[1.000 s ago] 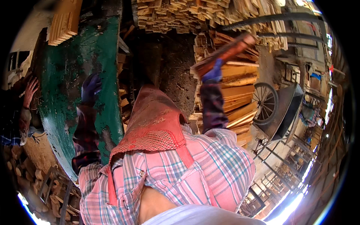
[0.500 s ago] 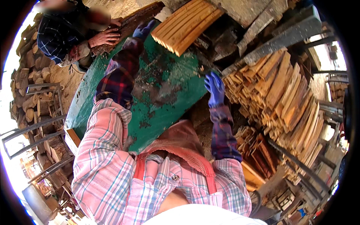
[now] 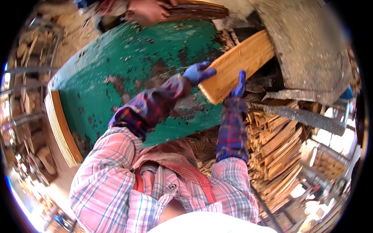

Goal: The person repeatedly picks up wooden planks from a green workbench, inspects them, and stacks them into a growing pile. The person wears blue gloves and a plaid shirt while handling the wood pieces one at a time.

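Note:
A pale sawn wooden board (image 3: 243,58) lies slanted over the far right part of the green worktable (image 3: 116,58). My left hand (image 3: 198,73), in a blue glove, grips its near left end with fingers on the edge. At the board's near long edge is my right hand (image 3: 237,87), also gloved in blue; one finger points up along the wood and the others are partly hidden beneath it.
Across the table, another person's hand (image 3: 147,11) rests by a bark-edged slab (image 3: 194,11). Stacked split wood (image 3: 276,147) stands at right below a metal beam (image 3: 299,115). Layered boards (image 3: 62,128) stand at the table's left end. Dark debris is scattered over the tabletop.
My left hand has moved from the table's far edge rightward and nearer, onto the board. My right hand has come up to the board from the table's right corner. The whole view has turned.

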`<state>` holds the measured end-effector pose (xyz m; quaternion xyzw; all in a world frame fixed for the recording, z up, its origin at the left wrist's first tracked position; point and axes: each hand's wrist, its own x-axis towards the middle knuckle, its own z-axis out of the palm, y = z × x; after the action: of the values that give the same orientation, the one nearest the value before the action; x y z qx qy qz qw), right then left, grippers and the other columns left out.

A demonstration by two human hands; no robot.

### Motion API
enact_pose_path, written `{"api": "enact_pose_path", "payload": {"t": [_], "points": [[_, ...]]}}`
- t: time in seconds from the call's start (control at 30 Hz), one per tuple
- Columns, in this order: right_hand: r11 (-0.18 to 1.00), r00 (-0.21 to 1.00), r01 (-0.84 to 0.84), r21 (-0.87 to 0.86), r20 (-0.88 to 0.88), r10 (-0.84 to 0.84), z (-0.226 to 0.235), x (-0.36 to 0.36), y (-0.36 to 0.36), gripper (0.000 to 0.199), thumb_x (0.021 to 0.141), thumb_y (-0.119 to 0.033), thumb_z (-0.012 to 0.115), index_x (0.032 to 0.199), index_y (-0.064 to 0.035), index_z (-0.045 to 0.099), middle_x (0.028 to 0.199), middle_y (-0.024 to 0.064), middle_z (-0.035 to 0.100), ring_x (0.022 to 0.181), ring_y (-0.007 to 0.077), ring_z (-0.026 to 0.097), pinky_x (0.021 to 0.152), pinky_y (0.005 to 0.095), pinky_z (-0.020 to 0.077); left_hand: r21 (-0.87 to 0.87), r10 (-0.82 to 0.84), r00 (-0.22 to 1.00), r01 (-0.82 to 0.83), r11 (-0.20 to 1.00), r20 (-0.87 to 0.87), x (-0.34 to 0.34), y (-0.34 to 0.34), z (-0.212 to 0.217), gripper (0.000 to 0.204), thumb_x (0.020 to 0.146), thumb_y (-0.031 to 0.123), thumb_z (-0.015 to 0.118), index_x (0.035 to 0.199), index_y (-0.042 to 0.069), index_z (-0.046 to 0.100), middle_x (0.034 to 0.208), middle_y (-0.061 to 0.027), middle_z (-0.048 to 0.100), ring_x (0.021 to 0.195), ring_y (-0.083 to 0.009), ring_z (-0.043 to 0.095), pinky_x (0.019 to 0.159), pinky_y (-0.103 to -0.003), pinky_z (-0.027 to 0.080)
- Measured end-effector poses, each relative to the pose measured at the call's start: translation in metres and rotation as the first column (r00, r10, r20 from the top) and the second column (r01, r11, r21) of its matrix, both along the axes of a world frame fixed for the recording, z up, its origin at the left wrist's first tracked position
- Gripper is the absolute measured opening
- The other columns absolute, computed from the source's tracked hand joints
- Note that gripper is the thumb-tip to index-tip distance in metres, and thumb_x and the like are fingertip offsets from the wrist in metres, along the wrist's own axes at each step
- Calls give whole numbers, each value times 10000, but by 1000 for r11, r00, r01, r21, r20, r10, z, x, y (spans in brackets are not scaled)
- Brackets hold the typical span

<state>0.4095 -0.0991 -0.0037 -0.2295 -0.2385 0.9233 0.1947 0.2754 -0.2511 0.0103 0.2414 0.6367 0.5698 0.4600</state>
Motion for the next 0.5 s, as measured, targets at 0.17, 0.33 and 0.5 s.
{"api": "enact_pose_path", "payload": {"t": [0.17,0.33,0.5], "points": [[999,934,-24,26,356,13,22,13,-199,748,831,-508,574,1369,-65,305,1310,156,437,1149,307,463,952,448,409,-121,208,973,-196,973,95,37,-222,47,630,873,351,601,1355,14,376,1383,-103,395,1265,-197,370,1043,-330,284],[943,929,-302,-138,180,324,35,-29,-377,723,841,-477,575,1361,-50,312,1304,175,444,1151,315,474,964,448,406,-206,467,880,-442,873,89,56,-411,69,581,917,273,541,1387,16,317,1393,-89,371,1286,-171,314,1062,-305,231],[807,783,-564,-173,200,590,17,-89,-466,578,845,-364,617,1289,-58,409,1149,155,550,1009,304,571,861,442,486,-76,623,782,-620,781,22,69,-508,69,516,939,257,489,1368,13,337,1358,-78,389,1230,-139,348,1044,-294,248]]}}
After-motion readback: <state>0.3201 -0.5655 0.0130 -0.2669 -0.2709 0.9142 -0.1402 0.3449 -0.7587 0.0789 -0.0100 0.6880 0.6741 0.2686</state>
